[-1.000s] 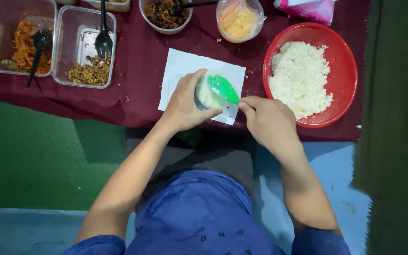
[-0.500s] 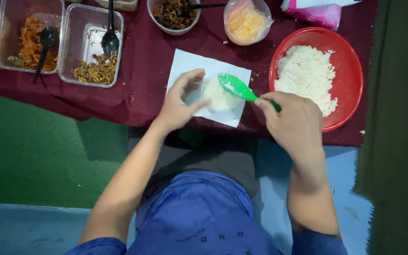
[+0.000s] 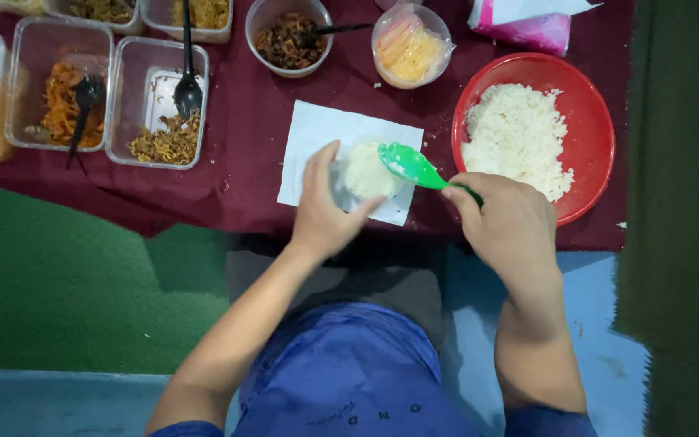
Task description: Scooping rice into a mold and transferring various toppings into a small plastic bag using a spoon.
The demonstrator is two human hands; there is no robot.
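Observation:
My left hand grips a small clear cup packed with white rice, held over a white paper sheet on the dark red cloth. My right hand holds a green rice spoon by its handle, its blade resting at the cup's right rim. A red bowl with a heap of white rice stands just right of the sheet, above my right hand.
Clear tubs of orange noodles and brown fried bits, each with a black spoon, stand at the left. A round bowl of dark food, a bag of yellow food and a pink pack line the back. Green floor lies left.
The green spoon has swung from lying over the cup to its right rim, and my right hand has drawn slightly right. The rice in the cup is now uncovered.

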